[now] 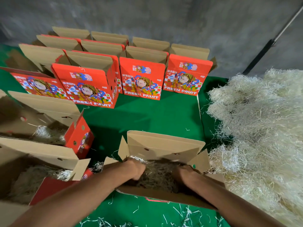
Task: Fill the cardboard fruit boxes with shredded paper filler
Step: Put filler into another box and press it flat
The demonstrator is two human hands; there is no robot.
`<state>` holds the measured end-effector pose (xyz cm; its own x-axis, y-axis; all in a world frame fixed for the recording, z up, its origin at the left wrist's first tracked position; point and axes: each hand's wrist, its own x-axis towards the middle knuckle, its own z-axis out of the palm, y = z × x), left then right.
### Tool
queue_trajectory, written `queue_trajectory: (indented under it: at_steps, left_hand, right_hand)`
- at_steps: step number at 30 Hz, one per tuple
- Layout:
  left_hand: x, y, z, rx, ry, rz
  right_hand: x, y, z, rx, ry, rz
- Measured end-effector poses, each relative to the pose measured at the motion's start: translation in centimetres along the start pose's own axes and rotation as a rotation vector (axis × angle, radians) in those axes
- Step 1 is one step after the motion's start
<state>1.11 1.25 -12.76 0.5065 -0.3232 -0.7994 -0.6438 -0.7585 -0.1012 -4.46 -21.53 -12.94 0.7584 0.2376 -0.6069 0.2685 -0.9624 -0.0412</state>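
left hand [136, 168] and right hand [183, 175], fingers curled down into pale shredded paper filler [157, 176], both inside open brown cardboard fruit box [161, 145]; grip itself cannot be told.

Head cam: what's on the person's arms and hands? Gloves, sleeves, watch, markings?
Nothing worn that shows. Both forearms are bare right to the frame edge, with no sleeve or cuff in view. The left hand and right hand have no gloves, and no watch, band or markings are visible.
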Motion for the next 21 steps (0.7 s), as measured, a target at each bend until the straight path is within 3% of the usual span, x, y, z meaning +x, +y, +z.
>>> queue_trajectory:
  at_steps: [4,9,12,15,17,21]
  left_hand:
    - [-2.0,-1.1,-1.9,-0.207,0.143,0.092]
    - [-6.1,-1.5,-5.0,-0.382,0.358,0.113]
    - [-8.7,-0.8,-6.6,-0.424,0.515,0.110]
    - [-10.6,0.6,-7.8,-0.458,0.778,0.130]
    - [-11.3,1.6,-8.4,-0.483,0.937,0.163]
    - [-11.0,3.4,-9.1,-0.414,1.172,0.162]
  right_hand:
    - [-1.0,-0.9,-3.6,0.050,-0.004,0.018]
    - [-2.9,-0.9,-8.5,0.151,0.152,-0.016]
    - [-4.7,-0.6,-9.9,0.196,0.320,-0.032]
    - [-6.6,-0.2,-11.0,0.175,0.550,-0.017]
    - [-7.6,0.1,-11.6,0.227,0.621,0.006]
    - [-9.1,1.0,-11.3,0.318,0.865,0.041]
